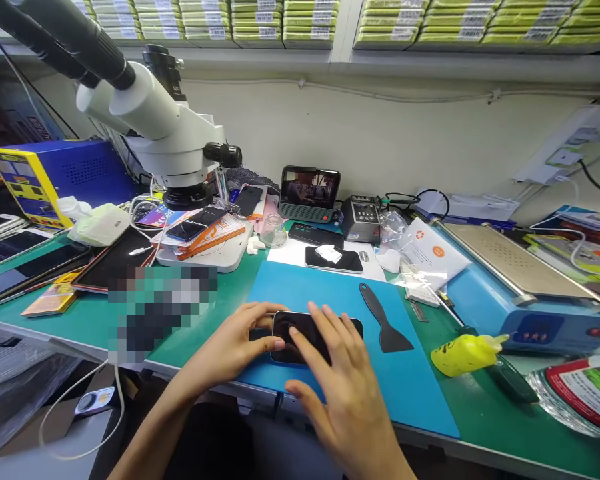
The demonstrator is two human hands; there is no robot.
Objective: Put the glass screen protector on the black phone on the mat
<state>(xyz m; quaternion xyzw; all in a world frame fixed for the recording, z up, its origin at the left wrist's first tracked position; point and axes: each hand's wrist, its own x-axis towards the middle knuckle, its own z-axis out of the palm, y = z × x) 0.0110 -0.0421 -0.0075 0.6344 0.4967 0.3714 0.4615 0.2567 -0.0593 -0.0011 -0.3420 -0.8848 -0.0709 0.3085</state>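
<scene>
A black-screened smartphone (299, 333) lies face up on a blue mat (280, 280), its long side running left to right. My left hand (233, 343) grips its left end, thumb at the near edge and fingers curled at the far edge. Stretched over the screen is my right hand (340, 363), fingers spread and touching the glass, thumb held away from the phone. It covers much of the phone's right half. A dark grey plastic scraper (383, 320) rests on the mat to the right of both hands.
Behind the mat lies another phone (335, 260) with white tissue on it. A microscope (170, 133) stands at back left. To the right are a yellow squeeze bottle (465, 355), a blue machine (550, 330) and a clear container (580, 393). A propped screen (310, 190) stands against the wall.
</scene>
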